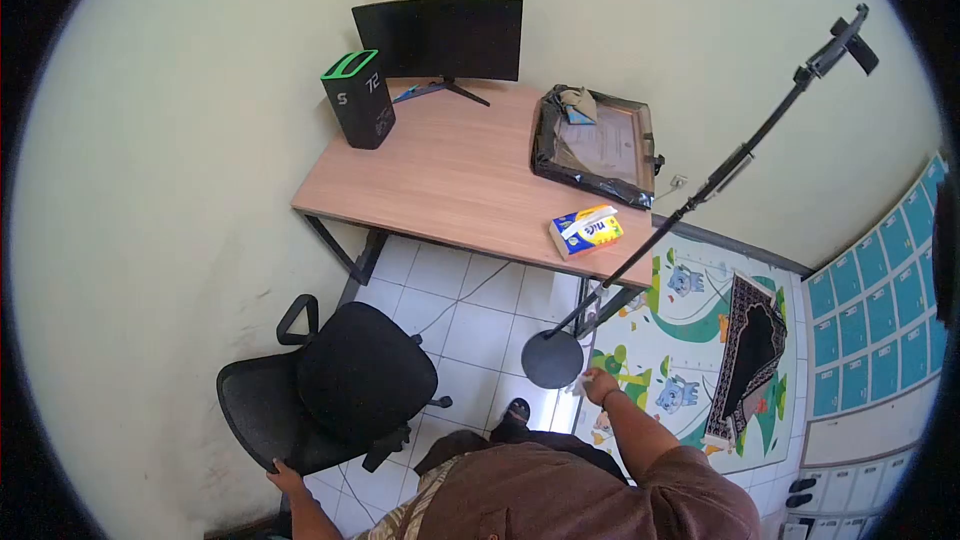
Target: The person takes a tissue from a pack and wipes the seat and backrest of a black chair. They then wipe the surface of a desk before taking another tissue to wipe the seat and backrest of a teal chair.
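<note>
My left hand [286, 476] is at the lower left, with its fingers closed on the rim of a black office chair [365, 365]. The chair has a mesh part [265, 415] and a black armrest. My right hand [600, 386] hangs low beside the round black base [552, 359] of a tall stand. Its fingers look pinched together, with something small and whitish at their tips that I cannot make out. The stand's black pole [690, 202] slants up to the right, with a clamp-like holder [850, 45] at its top.
A wooden desk [440, 175] carries a monitor [440, 38], a black box with a green top [360, 105], a tissue pack [587, 231] and a black-wrapped tray-like box [600, 180]. A patterned play mat [650, 420], a dark rug [745, 350] and blue lockers [870, 295] are to the right.
</note>
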`<control>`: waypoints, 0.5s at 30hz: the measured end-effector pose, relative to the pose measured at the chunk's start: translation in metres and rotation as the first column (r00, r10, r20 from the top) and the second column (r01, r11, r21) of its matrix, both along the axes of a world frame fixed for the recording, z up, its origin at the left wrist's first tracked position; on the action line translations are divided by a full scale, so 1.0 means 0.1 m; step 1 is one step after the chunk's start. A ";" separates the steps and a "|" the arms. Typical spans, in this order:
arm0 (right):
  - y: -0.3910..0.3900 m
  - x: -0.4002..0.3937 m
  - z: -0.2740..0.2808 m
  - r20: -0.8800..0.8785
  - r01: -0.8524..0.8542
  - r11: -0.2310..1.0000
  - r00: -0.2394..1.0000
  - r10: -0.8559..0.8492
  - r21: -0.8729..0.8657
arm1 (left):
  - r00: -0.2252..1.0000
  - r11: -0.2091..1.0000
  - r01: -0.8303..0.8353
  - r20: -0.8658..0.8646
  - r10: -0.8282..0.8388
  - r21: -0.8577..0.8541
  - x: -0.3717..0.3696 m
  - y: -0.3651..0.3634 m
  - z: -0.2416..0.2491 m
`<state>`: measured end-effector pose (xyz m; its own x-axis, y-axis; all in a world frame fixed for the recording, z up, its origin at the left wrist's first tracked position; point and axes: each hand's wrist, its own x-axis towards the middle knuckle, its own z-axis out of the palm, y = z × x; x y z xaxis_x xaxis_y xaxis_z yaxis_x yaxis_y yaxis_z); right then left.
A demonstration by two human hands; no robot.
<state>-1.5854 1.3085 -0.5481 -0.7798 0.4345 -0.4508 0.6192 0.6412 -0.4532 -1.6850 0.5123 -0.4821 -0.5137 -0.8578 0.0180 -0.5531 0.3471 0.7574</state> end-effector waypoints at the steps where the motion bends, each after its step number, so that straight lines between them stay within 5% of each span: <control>1: 0.01 -0.16 0.12 0.003 -0.010 1.000 1.000 0.010 -0.004 | 1.000 0.999 0.009 -0.022 -0.010 -0.034 0.00 -0.01 -0.01; 3: 0.01 -0.52 0.39 -0.143 0.140 0.986 0.978 -0.152 -0.086 | 0.998 0.995 -0.009 0.055 0.015 -0.095 0.00 0.03 0.07; 5: 0.00 -0.81 0.47 -0.331 0.065 0.989 0.938 -0.105 -0.130 | 0.990 0.988 -0.033 0.131 0.053 -0.150 -0.02 0.05 0.10; 7: -0.10 -1.09 0.86 -0.284 0.098 0.889 0.927 -0.245 -0.447 | 0.995 0.998 -0.011 0.103 0.018 -0.067 -0.01 0.01 0.10; 9: -0.15 -1.35 0.93 -0.337 0.042 0.870 0.912 -0.235 -0.491 | 0.973 0.994 -0.080 0.212 0.095 -0.079 0.02 -0.01 0.06; 12: -0.26 -1.80 1.27 -0.442 -0.054 0.911 0.885 -0.146 -0.409 | 0.918 0.938 -0.313 0.206 0.340 -0.150 -0.20 0.14 -0.03; 14: -0.20 -2.17 1.08 -0.481 -0.165 0.944 0.877 0.008 -0.286 | 0.670 0.772 -0.407 0.414 0.616 -0.489 -0.46 0.53 0.26; 15: -0.20 -2.35 0.99 -0.476 -0.176 0.952 0.879 0.037 -0.252 | 0.671 0.736 -0.425 0.363 0.647 -0.526 -0.70 0.86 0.45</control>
